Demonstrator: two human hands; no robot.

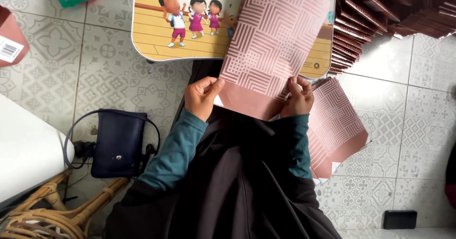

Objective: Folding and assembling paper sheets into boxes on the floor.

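Note:
A flat pink-brown paper bag [273, 44] with a white geometric line pattern is held up over my lap. My left hand [202, 96] pinches its lower left corner. My right hand [298, 96] pinches its lower right edge, where the plain brown bottom flap is folded up. Both arms are in teal sleeves over a dark skirt. The bag's top leans over a small cartoon-printed lap table [161, 35]. A second patterned bag [335, 125] lies flat on the floor beside my right knee.
A stack of folded brown bags [380, 11] fans out at the top right. A navy shoulder bag [118, 141] lies on the patterned tile floor at left, near a rattan frame [52, 210]. A small black box [400, 219] sits at bottom right.

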